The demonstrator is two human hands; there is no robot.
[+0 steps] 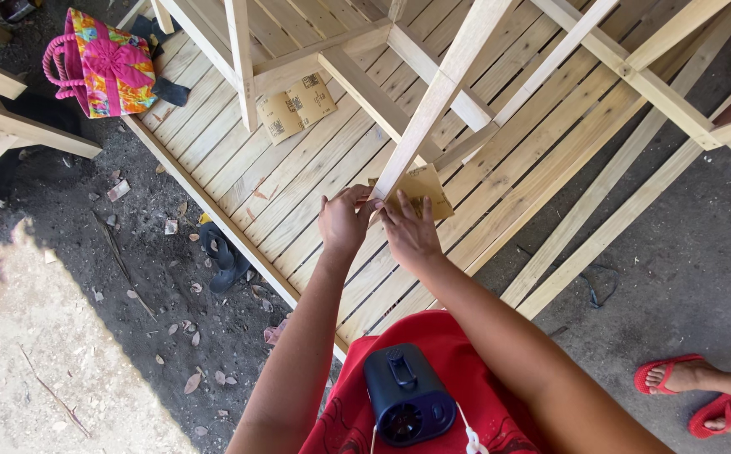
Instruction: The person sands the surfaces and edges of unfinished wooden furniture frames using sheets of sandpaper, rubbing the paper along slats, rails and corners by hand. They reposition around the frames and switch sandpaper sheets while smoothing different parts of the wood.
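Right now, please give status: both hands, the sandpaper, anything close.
Left hand gripping the slanted wooden bar. Right hand pressing the sandpaper sheet against it. More sandpaper lies on the slatted frame.

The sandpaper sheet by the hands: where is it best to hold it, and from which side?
Grip the sandpaper at its near edge, coming from below, where the right hand already touches it. The slat covers its left side, and its far right part lies free and flat. The left hand is at the slat's end.
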